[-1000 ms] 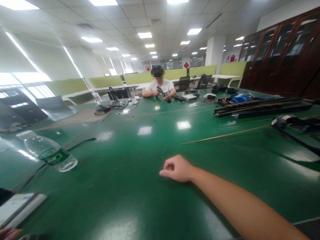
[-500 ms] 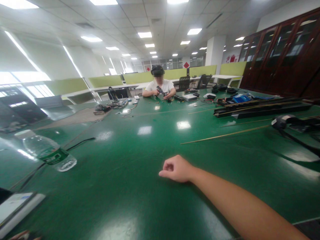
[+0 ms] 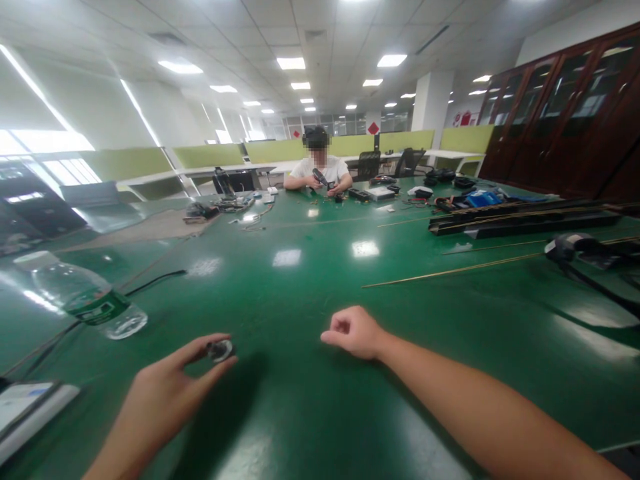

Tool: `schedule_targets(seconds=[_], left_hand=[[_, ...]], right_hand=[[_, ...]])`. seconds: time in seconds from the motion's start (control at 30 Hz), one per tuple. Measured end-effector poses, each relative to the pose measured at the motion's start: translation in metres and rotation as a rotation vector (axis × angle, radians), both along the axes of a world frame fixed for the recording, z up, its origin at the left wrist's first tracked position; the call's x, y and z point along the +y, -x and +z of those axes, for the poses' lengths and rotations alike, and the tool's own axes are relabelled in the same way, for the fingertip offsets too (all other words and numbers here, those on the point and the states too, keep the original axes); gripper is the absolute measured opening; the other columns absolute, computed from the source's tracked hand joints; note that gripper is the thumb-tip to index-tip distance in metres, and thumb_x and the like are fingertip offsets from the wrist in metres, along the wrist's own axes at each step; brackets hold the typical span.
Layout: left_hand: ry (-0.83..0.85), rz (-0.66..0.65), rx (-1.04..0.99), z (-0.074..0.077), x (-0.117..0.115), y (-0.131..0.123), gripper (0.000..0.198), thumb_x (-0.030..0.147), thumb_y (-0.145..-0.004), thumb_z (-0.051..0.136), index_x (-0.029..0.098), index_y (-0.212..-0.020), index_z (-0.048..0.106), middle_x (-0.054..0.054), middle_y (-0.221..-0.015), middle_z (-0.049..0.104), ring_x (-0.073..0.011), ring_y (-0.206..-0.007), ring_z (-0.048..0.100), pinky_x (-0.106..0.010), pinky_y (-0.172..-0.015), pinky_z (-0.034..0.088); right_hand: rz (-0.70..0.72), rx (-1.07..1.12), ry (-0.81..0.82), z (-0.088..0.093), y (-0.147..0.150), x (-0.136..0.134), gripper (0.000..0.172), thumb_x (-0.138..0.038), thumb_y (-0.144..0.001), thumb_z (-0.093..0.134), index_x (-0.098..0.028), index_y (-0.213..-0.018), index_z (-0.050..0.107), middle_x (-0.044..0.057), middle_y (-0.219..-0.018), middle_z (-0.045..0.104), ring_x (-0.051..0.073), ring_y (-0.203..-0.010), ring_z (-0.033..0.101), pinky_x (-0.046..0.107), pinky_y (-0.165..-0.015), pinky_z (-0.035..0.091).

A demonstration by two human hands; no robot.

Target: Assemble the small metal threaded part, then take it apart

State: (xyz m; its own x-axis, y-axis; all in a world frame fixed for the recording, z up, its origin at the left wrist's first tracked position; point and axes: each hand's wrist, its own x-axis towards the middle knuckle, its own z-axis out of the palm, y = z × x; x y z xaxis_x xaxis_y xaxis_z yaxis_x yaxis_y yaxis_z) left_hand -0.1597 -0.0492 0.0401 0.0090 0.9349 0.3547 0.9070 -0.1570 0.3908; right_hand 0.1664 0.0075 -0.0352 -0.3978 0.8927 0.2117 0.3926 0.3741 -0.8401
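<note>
My left hand reaches in from the lower left over the green table and pinches a small round dark and silver part between thumb and fingers. My right hand rests on the table in a loose fist, with nothing visible in it. The two hands lie about a hand's width apart.
A clear water bottle stands at the left, a white device at the lower left edge. Thin brass rods and long black rails lie at the right, with a black cabled tool. A person works at the far side.
My left hand has come into view from the lower left, holding the small round part. My right hand has stayed in place. The view has tilted slightly.
</note>
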Motion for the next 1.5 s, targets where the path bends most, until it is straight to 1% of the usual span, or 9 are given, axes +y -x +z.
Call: schedule_targets(seconds=[0.1, 0.2, 0.37, 0.47, 0.57, 0.8, 1.0, 1.33, 1.5], left_hand=[[0.039, -0.158, 0.000, 0.006, 0.025, -0.047, 0.038, 0.052, -0.073, 0.071, 0.028, -0.102, 0.073, -0.001, -0.094, 0.076, -0.0247, -0.085, 0.072, -0.032, -0.081, 0.057], [0.092, -0.303, -0.023, 0.005, 0.044, -0.092, 0.031, 0.042, -0.074, 0.071, 0.026, -0.099, 0.074, -0.003, -0.097, 0.075, -0.0246, -0.090, 0.070, -0.034, -0.085, 0.056], [0.136, -0.379, -0.178, -0.022, 0.058, -0.129, 0.026, 0.034, -0.076, 0.071, 0.021, -0.099, 0.072, -0.003, -0.093, 0.074, -0.0209, -0.085, 0.069, -0.031, -0.079, 0.055], [0.092, -0.405, -0.198, -0.037, 0.059, -0.129, 0.026, 0.036, -0.076, 0.074, 0.021, -0.097, 0.071, -0.003, -0.094, 0.073, -0.0199, -0.086, 0.068, -0.031, -0.081, 0.053], [0.126, -0.451, -0.244, -0.044, 0.062, -0.123, 0.026, 0.041, -0.078, 0.073, 0.020, -0.093, 0.069, -0.003, -0.091, 0.072, -0.0190, -0.084, 0.067, -0.029, -0.078, 0.052], [0.217, -0.523, -0.397, -0.050, 0.064, -0.122, 0.030, 0.027, -0.078, 0.074, 0.024, -0.107, 0.069, -0.001, -0.101, 0.074, -0.0181, -0.091, 0.069, -0.029, -0.084, 0.053], [0.261, -0.609, -0.443, -0.050, 0.060, -0.124, 0.028, 0.024, -0.083, 0.070, 0.027, -0.111, 0.068, 0.001, -0.106, 0.072, -0.0154, -0.095, 0.068, -0.024, -0.085, 0.052], [0.200, -0.512, -0.477, -0.052, 0.063, -0.124, 0.033, 0.030, -0.078, 0.075, 0.025, -0.109, 0.065, 0.001, -0.105, 0.072, -0.0162, -0.096, 0.068, -0.025, -0.086, 0.052], [0.261, -0.484, -0.579, -0.053, 0.063, -0.126, 0.030, 0.032, -0.078, 0.075, 0.019, -0.103, 0.064, -0.002, -0.094, 0.072, -0.0177, -0.086, 0.069, -0.028, -0.081, 0.054]], right_hand=[[-0.001, 0.008, 0.000, -0.002, -0.001, 0.002, 0.033, -0.041, -0.077, 0.073, -0.016, -0.061, 0.060, -0.004, -0.054, 0.052, 0.009, -0.051, 0.043, 0.021, -0.049, 0.030], [0.038, 0.076, 0.056, -0.001, -0.004, 0.003, 0.033, -0.040, -0.078, 0.072, -0.016, -0.061, 0.058, -0.004, -0.052, 0.051, 0.009, -0.049, 0.042, 0.021, -0.048, 0.030], [-0.054, 0.135, 0.018, 0.003, -0.008, 0.005, 0.026, -0.031, -0.076, 0.071, -0.017, -0.063, 0.053, -0.004, -0.054, 0.051, 0.010, -0.051, 0.044, 0.021, -0.049, 0.031], [-0.155, 0.084, -0.023, 0.002, -0.005, 0.004, 0.018, -0.020, -0.072, 0.068, -0.018, -0.066, 0.051, -0.005, -0.058, 0.053, 0.010, -0.053, 0.046, 0.020, -0.050, 0.032], [-0.113, 0.011, -0.024, 0.000, -0.001, 0.002, 0.011, -0.014, -0.072, 0.063, -0.019, -0.075, 0.054, -0.006, -0.059, 0.055, 0.010, -0.052, 0.049, 0.020, -0.050, 0.033], [-0.091, -0.035, -0.012, -0.003, -0.001, -0.002, 0.028, -0.013, -0.074, 0.062, -0.021, -0.100, 0.058, -0.008, -0.058, 0.054, 0.010, -0.051, 0.050, 0.021, -0.052, 0.033], [-0.097, 0.000, 0.012, -0.002, -0.001, -0.003, 0.033, -0.014, -0.076, 0.064, -0.021, -0.108, 0.059, -0.009, -0.057, 0.052, 0.010, -0.050, 0.048, 0.021, -0.051, 0.032], [-0.108, 0.059, 0.027, 0.007, -0.001, -0.003, 0.035, -0.033, -0.082, 0.071, -0.024, -0.116, 0.073, -0.005, -0.057, 0.056, 0.010, -0.050, 0.046, 0.022, -0.054, 0.035], [-0.113, 0.078, 0.036, 0.010, 0.000, -0.006, 0.033, -0.034, -0.084, 0.068, -0.021, -0.114, 0.072, -0.004, -0.059, 0.057, 0.010, -0.051, 0.047, 0.022, -0.054, 0.036]])
